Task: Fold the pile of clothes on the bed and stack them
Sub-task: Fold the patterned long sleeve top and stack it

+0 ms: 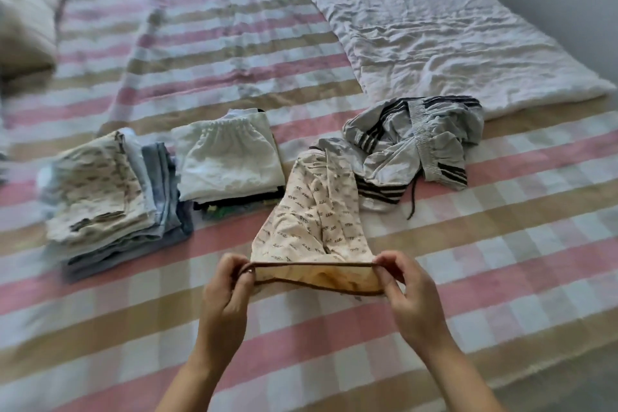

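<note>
cream printed garment [314, 221], soft knit with a brown-bound opening, is held stretched over the near middle of the bed. left hand [227, 291] and right hand [411, 294] each pinch one end of the binding. its far end lies on the checked bedspread [468, 261], touching crumpled grey striped shorts [411, 147]. to the left are a white-topped stack [230, 157] and a printed-topped stack [110, 197]. a wrinkled white quilt [434, 27] lies far right.

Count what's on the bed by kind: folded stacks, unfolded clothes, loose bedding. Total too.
Folded stacks: 2 (mixed stack, white-topped stack)
Unfolded clothes: 2 (cream printed garment, grey striped bundle)
Loose bedding: 2 (pillow, white quilt)
Total: 6
</note>
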The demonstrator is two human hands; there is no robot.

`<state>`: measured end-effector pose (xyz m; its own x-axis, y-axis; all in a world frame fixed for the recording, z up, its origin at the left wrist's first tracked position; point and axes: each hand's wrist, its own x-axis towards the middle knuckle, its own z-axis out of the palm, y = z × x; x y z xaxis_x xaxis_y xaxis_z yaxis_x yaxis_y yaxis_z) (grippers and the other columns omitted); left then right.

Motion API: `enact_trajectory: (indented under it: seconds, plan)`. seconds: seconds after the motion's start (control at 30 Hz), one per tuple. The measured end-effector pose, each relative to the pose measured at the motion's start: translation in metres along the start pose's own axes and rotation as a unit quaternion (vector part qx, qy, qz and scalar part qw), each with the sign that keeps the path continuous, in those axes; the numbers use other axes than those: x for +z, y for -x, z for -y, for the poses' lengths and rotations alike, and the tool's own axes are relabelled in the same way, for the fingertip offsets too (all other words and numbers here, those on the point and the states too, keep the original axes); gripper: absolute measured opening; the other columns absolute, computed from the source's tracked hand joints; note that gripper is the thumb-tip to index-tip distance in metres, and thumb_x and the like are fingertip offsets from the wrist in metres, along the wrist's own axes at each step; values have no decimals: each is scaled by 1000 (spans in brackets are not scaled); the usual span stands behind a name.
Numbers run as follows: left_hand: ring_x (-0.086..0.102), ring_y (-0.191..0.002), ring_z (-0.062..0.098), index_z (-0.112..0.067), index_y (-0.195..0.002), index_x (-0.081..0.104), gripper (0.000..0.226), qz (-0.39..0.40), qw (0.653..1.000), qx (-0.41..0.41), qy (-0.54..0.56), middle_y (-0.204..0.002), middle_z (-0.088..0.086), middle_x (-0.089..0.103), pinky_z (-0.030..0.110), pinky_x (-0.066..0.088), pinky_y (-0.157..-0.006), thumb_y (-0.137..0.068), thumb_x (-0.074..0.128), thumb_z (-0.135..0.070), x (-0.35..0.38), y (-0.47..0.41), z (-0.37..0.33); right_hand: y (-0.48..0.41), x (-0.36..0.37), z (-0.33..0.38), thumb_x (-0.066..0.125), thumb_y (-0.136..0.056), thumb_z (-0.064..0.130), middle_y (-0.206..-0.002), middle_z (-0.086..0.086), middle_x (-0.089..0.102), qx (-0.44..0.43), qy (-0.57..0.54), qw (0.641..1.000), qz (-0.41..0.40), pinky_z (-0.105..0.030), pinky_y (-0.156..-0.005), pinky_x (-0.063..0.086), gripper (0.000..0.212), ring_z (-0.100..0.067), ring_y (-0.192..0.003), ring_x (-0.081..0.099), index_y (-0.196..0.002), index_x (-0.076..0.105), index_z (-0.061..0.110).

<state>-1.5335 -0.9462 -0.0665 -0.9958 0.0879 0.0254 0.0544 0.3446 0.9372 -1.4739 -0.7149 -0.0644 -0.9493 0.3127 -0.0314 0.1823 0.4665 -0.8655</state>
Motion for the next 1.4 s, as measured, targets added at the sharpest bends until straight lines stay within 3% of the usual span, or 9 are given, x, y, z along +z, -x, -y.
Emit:
enact_trajectory:
  seconds: [0.27,0.53,0.63,0.73,0.87,1.0,1.1,1.23,1.4]
  plan:
    - [42,-52,4,-14,-64,49,13,-4,996,-91,-23,-56,-5,49,17,31,-49,-73,49,-22,-99,82,24,55,68,36,56,-88,5,-57,7,59,42,-62,985,155,-16,-45,40,21,-4,-50,52,-77,61,22]
    - [47,-63,13,-8,-71,54,18,-4,961,-274,-37,-66,1,54,20,36,-57,-86,52,2,-79,122,128,82,153,-31,62,-87,26,-68,0,61,150,22,964,219,-33,-61,48,12,-16,-67,62,-78,61,19]
    - [50,-69,15,-9,-78,57,12,3,948,-317,-11,-73,4,57,22,38,-61,-90,55,-7,-69,123,154,83,165,-49,64,-85,28,-72,2,62,188,-32,960,206,-24,-63,47,8,-14,-70,59,-80,61,22]
    - [55,-69,13,-12,-82,62,20,-9,930,-361,69,-76,2,62,24,42,-61,-95,48,-17,-69,128,163,90,159,-58,45,-94,31,-88,5,66,232,-79,952,183,-18,-70,48,17,-5,-82,62,-93,61,25]
    - [57,-72,13,-13,-88,66,31,-71,898,-414,133,-80,1,66,21,43,-60,-99,36,-15,-86,146,169,106,136,-66,35,-98,7,-97,2,64,282,-128,936,166,-3,-65,44,29,6,-81,60,-111,60,6]
    - [59,-76,15,-10,-95,67,22,-26,907,-397,138,-83,2,68,20,49,-66,-92,47,-1,-99,162,176,114,126,-70,46,-89,-6,-112,-11,62,271,-131,929,216,-17,-83,47,30,-17,-107,56,-106,62,13]
    - [65,-85,4,-19,-96,69,20,44,920,-368,127,-92,-5,73,12,50,-70,-87,58,-5,-101,166,177,118,129,-73,59,-87,6,-113,-2,59,230,-83,937,248,-30,-95,41,25,-15,-113,47,-101,63,26]
    - [62,-75,13,-8,-83,68,13,66,926,-361,92,-78,1,70,17,50,-66,-83,61,4,-97,163,181,118,141,-72,69,-81,15,-104,4,58,171,-15,954,247,-14,-86,34,15,-11,-107,45,-87,64,27]
    - [52,-68,17,3,-82,52,16,21,953,-299,53,-70,5,57,27,45,-61,-90,56,-10,-99,152,164,109,139,-56,67,-83,16,-74,1,62,175,-77,964,185,-21,-61,46,10,-13,-71,58,-75,60,15]
